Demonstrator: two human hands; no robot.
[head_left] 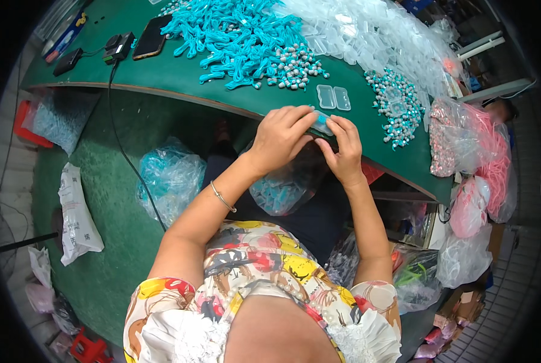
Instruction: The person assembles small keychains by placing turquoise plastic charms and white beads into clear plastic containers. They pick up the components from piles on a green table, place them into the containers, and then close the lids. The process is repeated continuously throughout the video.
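Head view, left to right: white sack (78, 218) on the green floor, then a black device (119, 47) with a cable and a dark phone (151, 37) on the green table (161, 69). Bag with teal contents (170, 172) below the table. Big heap of teal cord bundles (240, 36) on the tabletop, a near bead pile (294, 66) at its lower right, grey-and-teal. Left hand (282, 136) at the table's near edge, fingers curled and nearly closed, gripping the left part of a small clear case (322, 124) — something teal shows in it; can't tell if its lid is fully latched. Clear bag (279, 193) of teal and pale pieces on the lap, below the hands. Open clear case (334, 97) lies flat just beyond the held one. Right hand (343, 148) has thumb and fingers bent, pinching the held case's right end — both hands on it. Large heap of clear cases (367, 36) behind, a second bead pile (397, 109), then a bag of pinkish beads (443, 136) and pink cords (497, 169) far right.
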